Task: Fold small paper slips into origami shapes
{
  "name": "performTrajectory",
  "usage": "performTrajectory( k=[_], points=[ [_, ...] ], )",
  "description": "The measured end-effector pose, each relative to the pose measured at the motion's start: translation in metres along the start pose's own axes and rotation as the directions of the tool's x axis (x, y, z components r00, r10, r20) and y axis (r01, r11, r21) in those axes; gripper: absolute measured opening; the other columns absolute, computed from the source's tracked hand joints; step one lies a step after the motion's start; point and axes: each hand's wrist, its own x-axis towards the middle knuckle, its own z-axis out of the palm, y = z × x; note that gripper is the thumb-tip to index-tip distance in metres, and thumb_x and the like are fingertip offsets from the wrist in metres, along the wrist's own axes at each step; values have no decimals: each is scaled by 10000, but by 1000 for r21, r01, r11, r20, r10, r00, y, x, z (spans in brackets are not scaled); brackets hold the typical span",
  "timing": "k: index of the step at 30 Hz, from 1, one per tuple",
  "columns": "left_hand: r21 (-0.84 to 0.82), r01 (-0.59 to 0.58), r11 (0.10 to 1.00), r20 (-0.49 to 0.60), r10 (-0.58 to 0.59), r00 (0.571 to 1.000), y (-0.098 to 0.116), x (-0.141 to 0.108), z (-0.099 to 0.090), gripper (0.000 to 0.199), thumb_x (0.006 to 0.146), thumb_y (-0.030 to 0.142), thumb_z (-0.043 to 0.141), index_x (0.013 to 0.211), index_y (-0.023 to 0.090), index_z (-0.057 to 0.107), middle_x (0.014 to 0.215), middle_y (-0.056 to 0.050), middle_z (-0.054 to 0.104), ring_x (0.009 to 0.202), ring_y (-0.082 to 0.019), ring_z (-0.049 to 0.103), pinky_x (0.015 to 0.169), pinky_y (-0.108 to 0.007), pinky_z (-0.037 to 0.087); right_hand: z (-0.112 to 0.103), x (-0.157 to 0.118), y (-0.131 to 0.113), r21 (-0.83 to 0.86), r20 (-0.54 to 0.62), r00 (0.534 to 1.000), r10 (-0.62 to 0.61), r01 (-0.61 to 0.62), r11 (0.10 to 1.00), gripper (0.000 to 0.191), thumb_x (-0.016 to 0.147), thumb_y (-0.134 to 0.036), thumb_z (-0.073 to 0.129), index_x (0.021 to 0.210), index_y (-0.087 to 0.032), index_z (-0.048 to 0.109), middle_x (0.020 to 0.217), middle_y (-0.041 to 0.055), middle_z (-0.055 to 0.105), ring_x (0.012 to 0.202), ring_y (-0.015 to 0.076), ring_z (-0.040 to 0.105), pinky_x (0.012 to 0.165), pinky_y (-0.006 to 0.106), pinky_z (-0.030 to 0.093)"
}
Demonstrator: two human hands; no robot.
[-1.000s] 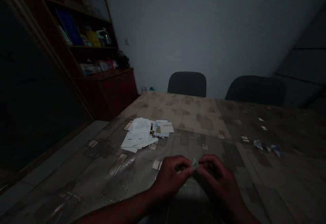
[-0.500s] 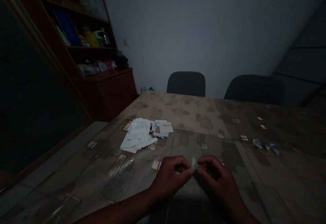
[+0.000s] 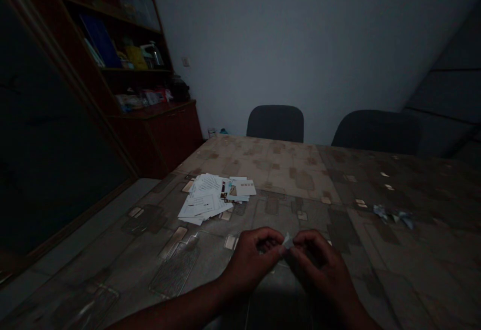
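A small pale piece of folded paper (image 3: 287, 241) is pinched between the fingertips of both hands above the near part of the table. My left hand (image 3: 255, 256) grips it from the left, thumb and forefinger closed. From the other side, my right hand (image 3: 322, 259) holds it in the same way. Fingers cover the paper's lower part. Beyond my left hand lies a loose pile of white papers and cards (image 3: 205, 200). Several crumpled or folded pale pieces (image 3: 394, 216) rest on the table at the right.
The table (image 3: 263, 159) has a patterned cover. Two dark chairs (image 3: 275, 122) stand at its far side, against a pale wall. A reddish cabinet with shelves (image 3: 156, 134) is at the left, holding bags, a blue folder and a kettle.
The small paper has shifted slightly between the fingertips and shows a somewhat different shape. Both hands stay in nearly the same place.
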Motion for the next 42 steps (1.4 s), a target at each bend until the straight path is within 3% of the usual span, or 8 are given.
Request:
performTrajectory(
  k=[15,25,31,37,39,42],
  points=[
    [-143,10,990,72,0,997,1,-1,-4,229,818,319,659,915,119,714,726,-40,663,645,-136,580,608,-234,434,-2,1,-6,53,63,998,-12,8,999,105,824,-292,614,746,-222,615,720,-1,644,683,177,611,625,250,459],
    [-253,57,966,115,-28,993,-2,2,-4,308,776,365,718,974,131,693,685,-24,655,568,-115,574,563,-221,433,0,-1,-1,287,147,985,93,-133,949,156,841,-362,653,822,-216,601,756,18,663,722,197,653,661,281,490],
    [-191,18,981,90,-1,996,6,-1,-4,397,769,212,676,1154,169,589,651,21,640,573,-116,575,593,-226,435,-2,-3,-2,270,148,987,68,-107,957,140,857,-355,635,837,-219,607,767,17,660,736,196,647,670,279,480],
    [7,-80,997,51,79,996,8,-4,-4,222,782,143,602,999,172,564,608,37,635,540,-107,563,572,-210,428,-5,-2,-5,237,152,988,39,-74,969,156,850,-360,648,801,-212,632,761,14,650,725,179,624,667,258,464],
    [11,-100,995,88,99,991,6,-3,-4,131,815,188,590,941,158,571,618,11,654,531,-114,579,562,-217,437,-4,-1,-5,313,167,984,54,-105,944,184,842,-383,660,789,-210,627,751,11,638,718,171,615,655,247,464],
    [-67,-119,991,160,128,979,3,-2,-5,156,856,276,589,931,140,597,675,-36,688,549,-128,608,570,-236,465,-2,-1,-4,464,224,968,116,-210,860,216,812,-398,702,779,-207,608,717,-5,613,680,156,607,625,236,464]
  ],
)
